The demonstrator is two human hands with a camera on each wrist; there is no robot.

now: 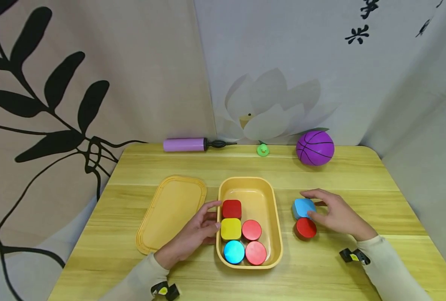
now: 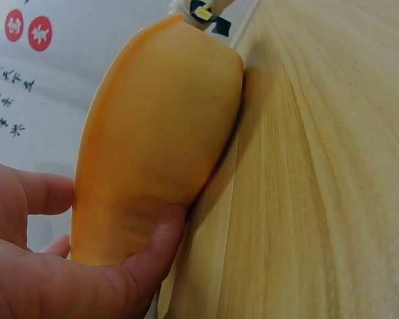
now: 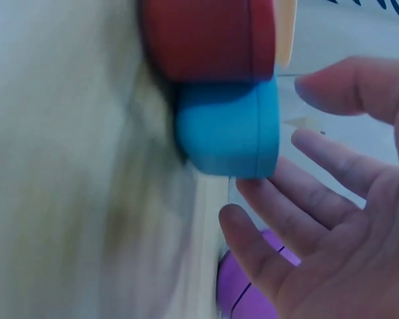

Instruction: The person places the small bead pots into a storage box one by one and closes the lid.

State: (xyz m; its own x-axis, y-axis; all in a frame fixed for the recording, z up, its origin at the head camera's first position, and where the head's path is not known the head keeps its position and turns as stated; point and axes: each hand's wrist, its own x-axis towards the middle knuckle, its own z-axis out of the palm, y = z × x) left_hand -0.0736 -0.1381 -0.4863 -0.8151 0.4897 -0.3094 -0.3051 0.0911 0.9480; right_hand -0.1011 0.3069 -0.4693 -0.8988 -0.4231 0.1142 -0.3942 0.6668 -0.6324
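A yellow tray (image 1: 277, 234) holds several small tubs: a red square one (image 1: 232, 209), a yellow square one (image 1: 231, 229), a blue round one (image 1: 234, 252) and two light red round ones, the nearer (image 1: 256, 253). My left hand (image 1: 192, 234) rests its fingertips against the tray's left wall and rim; the left wrist view shows the outer wall (image 2: 159, 126). My right hand (image 1: 333, 213) is around a blue square tub (image 1: 303, 207), fingers spread and apart from it in the right wrist view. Touching that tub is a red round tub (image 1: 306, 228).
A yellow lid (image 1: 174, 209) lies left of the tray, partly beneath the left forearm. Along the back edge sit a purple pump (image 1: 185, 144), a small green duck (image 1: 262, 150) and a purple ball (image 1: 315, 148). Curtains (image 1: 151, 62) rise behind the wooden table (image 1: 106, 251).
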